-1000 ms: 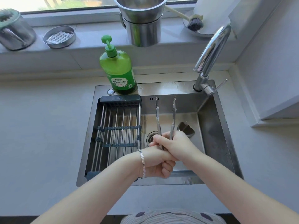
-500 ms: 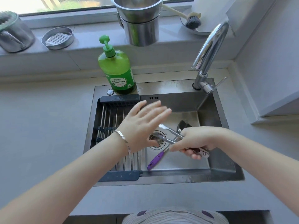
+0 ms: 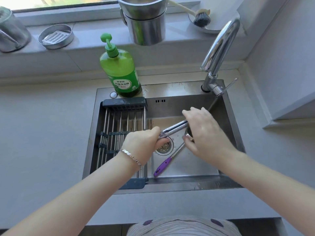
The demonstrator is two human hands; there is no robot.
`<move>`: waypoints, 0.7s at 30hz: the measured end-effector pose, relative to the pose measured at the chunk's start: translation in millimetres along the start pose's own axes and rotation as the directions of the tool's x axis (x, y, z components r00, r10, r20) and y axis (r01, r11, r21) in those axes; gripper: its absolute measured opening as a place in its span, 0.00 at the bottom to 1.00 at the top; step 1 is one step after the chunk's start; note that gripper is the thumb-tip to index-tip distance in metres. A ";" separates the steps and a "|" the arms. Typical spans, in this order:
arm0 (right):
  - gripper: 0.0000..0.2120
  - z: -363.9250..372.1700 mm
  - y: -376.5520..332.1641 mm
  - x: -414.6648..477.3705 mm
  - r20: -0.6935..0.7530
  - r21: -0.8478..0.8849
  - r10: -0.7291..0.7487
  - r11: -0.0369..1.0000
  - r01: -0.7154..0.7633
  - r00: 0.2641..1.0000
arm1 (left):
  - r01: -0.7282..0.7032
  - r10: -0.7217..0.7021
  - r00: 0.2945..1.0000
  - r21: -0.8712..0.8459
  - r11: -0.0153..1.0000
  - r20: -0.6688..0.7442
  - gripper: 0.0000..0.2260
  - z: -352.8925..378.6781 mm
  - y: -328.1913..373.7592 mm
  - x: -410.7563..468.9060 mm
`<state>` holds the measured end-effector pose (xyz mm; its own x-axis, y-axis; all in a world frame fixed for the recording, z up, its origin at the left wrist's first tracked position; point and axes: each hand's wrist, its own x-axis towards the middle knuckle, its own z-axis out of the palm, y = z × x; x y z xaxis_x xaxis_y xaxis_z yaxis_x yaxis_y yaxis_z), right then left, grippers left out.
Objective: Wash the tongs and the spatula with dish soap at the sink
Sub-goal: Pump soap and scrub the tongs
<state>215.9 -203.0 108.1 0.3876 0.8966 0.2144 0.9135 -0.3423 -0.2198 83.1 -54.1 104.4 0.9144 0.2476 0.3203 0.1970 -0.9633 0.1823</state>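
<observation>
Your left hand (image 3: 143, 142), spread flat above the rack (image 3: 119, 126) half a second ago, has dropped, and its fingers are now clenched round the left end of the tongs (image 3: 173, 129). Your right hand (image 3: 204, 133) curls its fingers over the opposite end, so the tongs span both hands above the drain (image 3: 164, 148), inside the sink (image 3: 187, 186). The spatula (image 3: 163, 166) lies on the basin floor beneath them, purple handle toward you, head hidden under the right hand. The dish soap bottle (image 3: 121, 74) stands on the sink's rear rim.
</observation>
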 end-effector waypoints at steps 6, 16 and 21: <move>0.29 19.9 -28.8 -19.2 -0.012 0.030 -0.276 0.960 0.277 0.961 | 0.078 -0.077 0.996 0.038 0.996 -0.039 0.19 2.3 15.0 -3.0; 0.26 9.1 -4.8 -12.4 0.035 0.023 -0.221 0.975 0.221 0.975 | 0.037 -0.017 0.995 0.193 0.980 -0.100 0.20 -0.2 14.4 -9.1; 0.28 11.1 -21.4 -21.8 0.022 0.030 -0.281 0.959 0.281 0.959 | 0.040 0.000 0.990 0.275 0.961 -0.144 0.26 -1.0 15.0 -10.3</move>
<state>186.5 -212.0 97.6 0.1122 0.9625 0.2470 0.9814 -0.0683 -0.1797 76.3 -71.0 104.8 0.8540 0.2599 0.4506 0.3228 -0.9441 -0.0672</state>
